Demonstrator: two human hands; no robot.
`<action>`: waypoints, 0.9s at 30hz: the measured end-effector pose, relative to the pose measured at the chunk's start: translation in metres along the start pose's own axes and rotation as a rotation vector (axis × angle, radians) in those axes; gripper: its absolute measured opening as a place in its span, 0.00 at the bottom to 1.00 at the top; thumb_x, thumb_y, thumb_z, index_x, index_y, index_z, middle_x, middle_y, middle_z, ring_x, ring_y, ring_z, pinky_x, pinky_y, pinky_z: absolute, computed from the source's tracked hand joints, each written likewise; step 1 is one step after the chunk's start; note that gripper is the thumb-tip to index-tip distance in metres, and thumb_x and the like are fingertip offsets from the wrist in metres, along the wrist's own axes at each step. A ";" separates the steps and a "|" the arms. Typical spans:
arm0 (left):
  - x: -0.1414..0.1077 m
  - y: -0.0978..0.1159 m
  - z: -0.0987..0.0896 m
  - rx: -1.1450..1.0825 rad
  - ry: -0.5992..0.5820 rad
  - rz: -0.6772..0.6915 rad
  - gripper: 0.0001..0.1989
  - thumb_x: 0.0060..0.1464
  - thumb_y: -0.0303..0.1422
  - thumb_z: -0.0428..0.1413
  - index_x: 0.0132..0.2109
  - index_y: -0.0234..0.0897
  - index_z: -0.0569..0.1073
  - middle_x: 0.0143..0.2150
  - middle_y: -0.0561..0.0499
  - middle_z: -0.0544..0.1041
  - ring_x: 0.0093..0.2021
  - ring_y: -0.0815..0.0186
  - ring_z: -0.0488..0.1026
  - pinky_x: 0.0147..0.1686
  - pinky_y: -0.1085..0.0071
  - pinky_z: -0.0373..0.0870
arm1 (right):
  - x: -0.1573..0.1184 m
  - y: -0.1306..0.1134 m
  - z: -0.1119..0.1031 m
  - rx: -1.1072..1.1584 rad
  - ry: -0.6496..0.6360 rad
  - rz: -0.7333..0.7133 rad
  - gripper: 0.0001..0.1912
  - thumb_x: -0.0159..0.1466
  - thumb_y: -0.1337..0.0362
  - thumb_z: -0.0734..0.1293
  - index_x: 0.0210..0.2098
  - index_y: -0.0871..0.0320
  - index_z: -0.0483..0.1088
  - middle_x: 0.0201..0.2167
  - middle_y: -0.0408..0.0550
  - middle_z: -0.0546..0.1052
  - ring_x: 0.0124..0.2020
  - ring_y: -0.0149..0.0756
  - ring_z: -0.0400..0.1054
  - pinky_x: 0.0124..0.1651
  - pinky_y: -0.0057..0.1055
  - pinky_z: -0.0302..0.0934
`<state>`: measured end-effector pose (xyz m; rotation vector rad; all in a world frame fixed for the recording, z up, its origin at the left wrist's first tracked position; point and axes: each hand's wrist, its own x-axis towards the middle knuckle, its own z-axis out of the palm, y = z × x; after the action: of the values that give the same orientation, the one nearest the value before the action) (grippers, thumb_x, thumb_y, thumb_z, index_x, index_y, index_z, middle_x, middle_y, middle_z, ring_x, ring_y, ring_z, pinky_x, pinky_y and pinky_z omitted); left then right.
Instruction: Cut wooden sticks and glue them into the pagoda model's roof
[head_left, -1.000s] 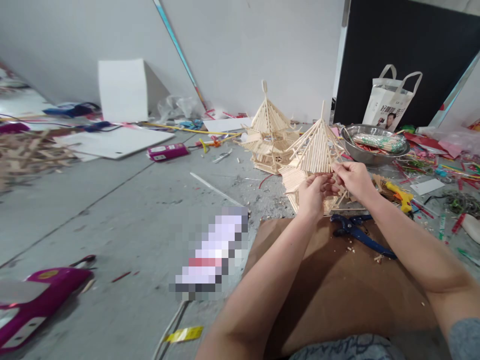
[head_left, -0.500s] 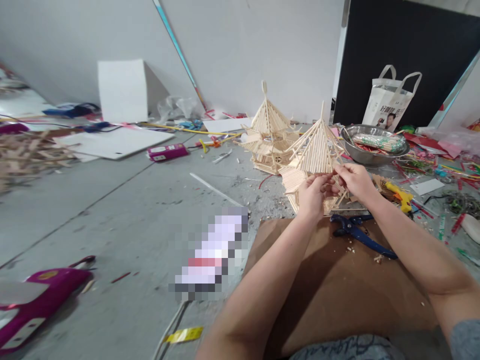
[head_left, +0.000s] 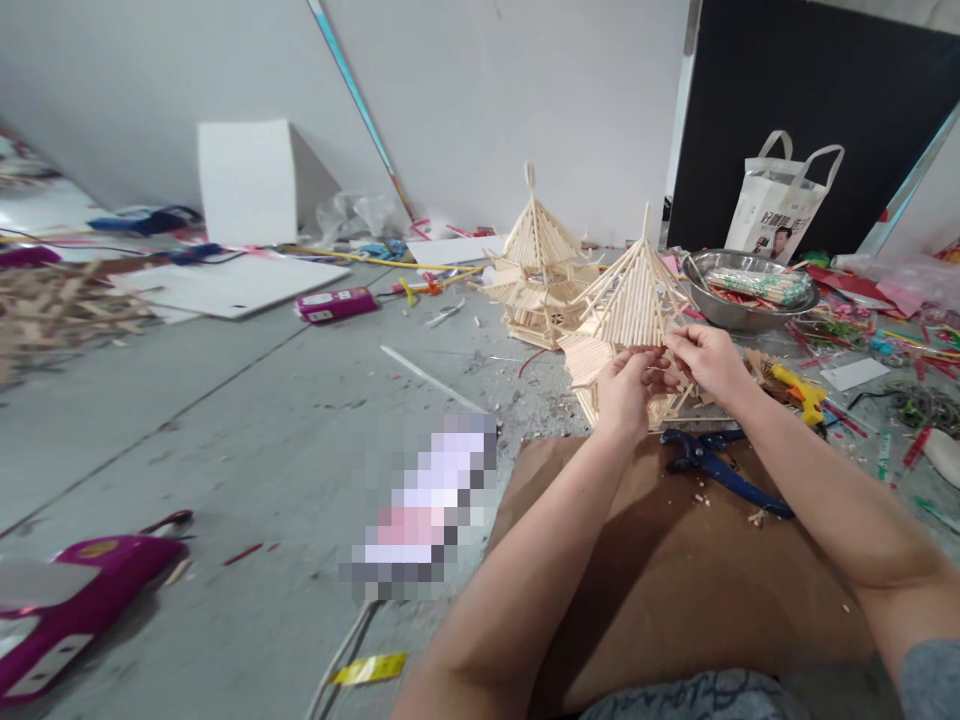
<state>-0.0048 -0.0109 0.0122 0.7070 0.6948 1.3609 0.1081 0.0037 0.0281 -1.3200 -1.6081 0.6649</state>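
Observation:
A pavilion model made of thin wooden sticks (head_left: 634, 300) stands in front of me, with a pointed roof and a lower tier of sticks. At the front edge of that roof, my left hand (head_left: 628, 388) has its fingers curled in, thumb and forefinger close together; what lies between them is hidden. My right hand (head_left: 709, 360) pinches a wooden stick at the roof's right lower corner, and the fingertips cover its end. Both hands are close together. Just below them, blue-handled cutters (head_left: 720, 472) lie on a brown board (head_left: 697, 590).
A second stick pavilion (head_left: 536, 265) stands behind to the left. A metal bowl (head_left: 750, 318) with wrapped sticks, a yellow glue gun (head_left: 801, 392) and scraps lie to the right. On the left are a blurred-out device (head_left: 427, 500), a magenta power tool (head_left: 90, 580) and loose sticks (head_left: 60, 300).
My right hand has shifted very slightly left along the roof's edge. The left hand and the pavilion model look nearly unchanged.

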 end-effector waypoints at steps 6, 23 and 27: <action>0.001 -0.001 0.000 -0.008 -0.005 -0.001 0.09 0.35 0.31 0.56 0.28 0.31 0.68 0.21 0.55 0.70 0.16 0.72 0.68 0.19 0.75 0.64 | 0.001 -0.002 0.001 0.012 0.003 -0.006 0.13 0.53 0.56 0.62 0.22 0.60 0.66 0.14 0.39 0.64 0.16 0.25 0.53 0.22 0.25 0.49; 0.000 0.000 0.000 -0.001 -0.006 -0.008 0.09 0.35 0.30 0.54 0.29 0.30 0.68 0.21 0.55 0.69 0.16 0.72 0.68 0.18 0.75 0.64 | 0.001 -0.005 0.000 -0.035 0.019 -0.002 0.14 0.53 0.54 0.61 0.22 0.60 0.66 0.14 0.39 0.63 0.18 0.27 0.56 0.24 0.26 0.51; -0.001 0.001 0.000 0.014 -0.002 -0.012 0.09 0.35 0.30 0.54 0.28 0.31 0.68 0.21 0.55 0.69 0.16 0.72 0.68 0.19 0.74 0.65 | -0.001 -0.005 -0.002 -0.049 0.022 0.000 0.17 0.54 0.52 0.60 0.18 0.58 0.62 0.13 0.39 0.61 0.17 0.26 0.54 0.23 0.26 0.49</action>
<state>-0.0055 -0.0123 0.0126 0.7139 0.7069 1.3451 0.1081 0.0009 0.0331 -1.3581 -1.6159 0.6131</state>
